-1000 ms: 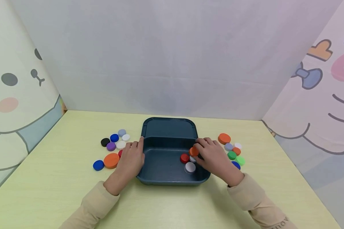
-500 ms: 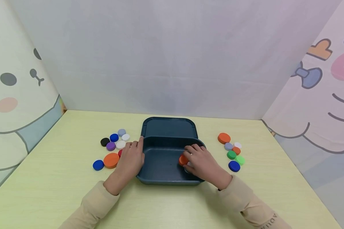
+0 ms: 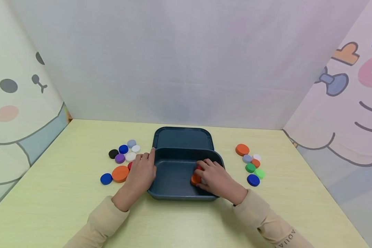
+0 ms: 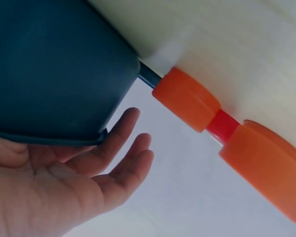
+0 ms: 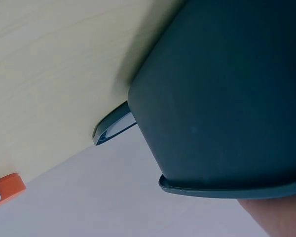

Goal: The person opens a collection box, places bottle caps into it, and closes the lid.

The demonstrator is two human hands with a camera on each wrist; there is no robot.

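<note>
A dark blue plastic box (image 3: 170, 197) stands on the table with its mouth up. My left hand (image 3: 141, 174) rests over its left rim, thumb to the inside; in the left wrist view the other fingers (image 4: 123, 131) lie loose along the outer wall. Inside the box, my right hand (image 3: 218, 179) pinches an orange bottle cap (image 3: 195, 179) between thumb and fingers, low over the floor. A red bottle cap (image 3: 199, 168) shows under the fingertips. A white cap is mostly hidden by this hand. In the right wrist view the box wall (image 5: 217, 103) hides its fingers.
A dark blue lid (image 3: 183, 137) lies behind the box. Several bottle caps lie left of it, including a large orange one (image 3: 120, 174), a black one (image 3: 113, 153) and a blue one (image 3: 106, 178). More caps, such as a green one (image 3: 250, 167), lie to the right.
My right hand has moved left and slightly toward me inside the box with the orange bottle cap, covering the white cap. My left hand has stayed on the rim.
</note>
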